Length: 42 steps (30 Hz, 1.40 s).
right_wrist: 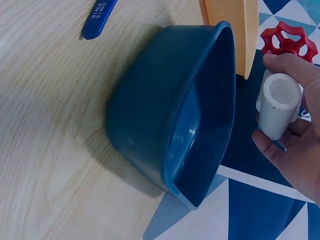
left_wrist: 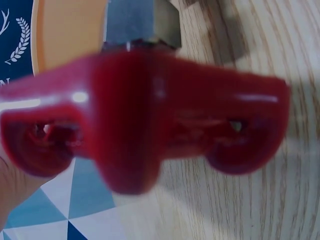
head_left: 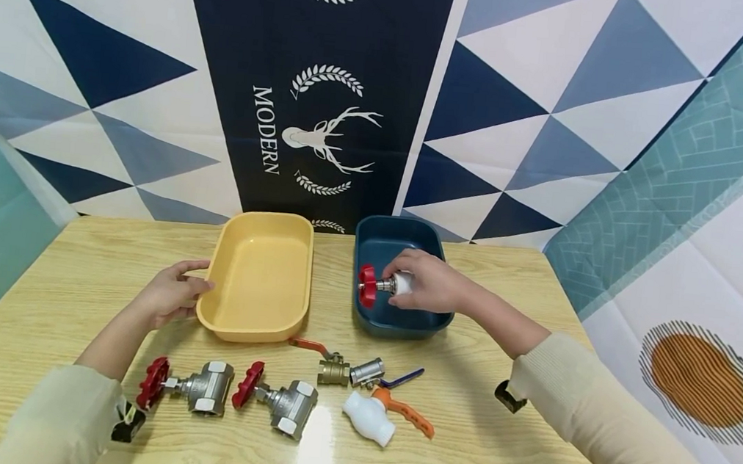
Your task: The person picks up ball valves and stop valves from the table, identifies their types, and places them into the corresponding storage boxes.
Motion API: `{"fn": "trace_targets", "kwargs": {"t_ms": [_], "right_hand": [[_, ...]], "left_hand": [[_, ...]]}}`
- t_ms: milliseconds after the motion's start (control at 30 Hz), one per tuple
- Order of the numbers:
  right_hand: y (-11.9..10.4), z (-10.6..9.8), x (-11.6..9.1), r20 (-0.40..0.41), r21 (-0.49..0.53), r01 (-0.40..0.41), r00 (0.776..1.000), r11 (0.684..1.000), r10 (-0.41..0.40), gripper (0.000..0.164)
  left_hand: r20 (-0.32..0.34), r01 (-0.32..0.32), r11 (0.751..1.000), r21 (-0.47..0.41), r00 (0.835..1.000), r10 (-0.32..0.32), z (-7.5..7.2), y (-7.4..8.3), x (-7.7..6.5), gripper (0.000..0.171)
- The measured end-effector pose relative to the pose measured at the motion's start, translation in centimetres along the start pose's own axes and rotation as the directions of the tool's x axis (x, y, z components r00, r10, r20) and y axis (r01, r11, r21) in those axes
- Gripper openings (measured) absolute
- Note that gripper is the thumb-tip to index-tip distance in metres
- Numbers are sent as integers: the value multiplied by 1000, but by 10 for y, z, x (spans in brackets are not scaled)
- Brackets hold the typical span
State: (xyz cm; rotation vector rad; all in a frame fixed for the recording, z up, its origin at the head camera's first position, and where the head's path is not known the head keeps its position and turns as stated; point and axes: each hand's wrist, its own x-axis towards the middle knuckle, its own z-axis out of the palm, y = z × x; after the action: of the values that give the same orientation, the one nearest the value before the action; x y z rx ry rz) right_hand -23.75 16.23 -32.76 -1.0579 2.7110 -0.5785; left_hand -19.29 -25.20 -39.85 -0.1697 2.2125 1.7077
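My right hand (head_left: 436, 282) grips a white plastic valve (right_wrist: 277, 105) by its body, above the dark blue bin (head_left: 403, 330). The valve's red handwheel (head_left: 367, 286) points left, away from the fingers. At the left rim of the yellow bin (head_left: 249, 337), my left hand (head_left: 172, 293) rests with fingers loosely bent; some fingertips are hidden. Two metal gate valves with red handwheels, one at the left (head_left: 208, 389) and one beside it (head_left: 293, 406), lie nearest my left forearm. A red handwheel (left_wrist: 130, 110) fills much of the left wrist view.
In front of the bins lie a brass ball valve (head_left: 333, 371) with a red lever, a small metal valve (head_left: 368, 372) with a blue lever, and a white ball valve (head_left: 369, 417) with an orange handle. A patterned cloth wall (head_left: 487, 124) stands behind the wooden table (head_left: 478, 455).
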Motion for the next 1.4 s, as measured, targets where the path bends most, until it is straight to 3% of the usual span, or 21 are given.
{"fn": "trace_targets", "kwargs": {"t_ms": [1400], "right_hand": [[-17,-6,41,28,-14,46,999,999,-45,32]], "left_hand": [[-19,16,1000,12,1000,-16,2,2,0,66]]}}
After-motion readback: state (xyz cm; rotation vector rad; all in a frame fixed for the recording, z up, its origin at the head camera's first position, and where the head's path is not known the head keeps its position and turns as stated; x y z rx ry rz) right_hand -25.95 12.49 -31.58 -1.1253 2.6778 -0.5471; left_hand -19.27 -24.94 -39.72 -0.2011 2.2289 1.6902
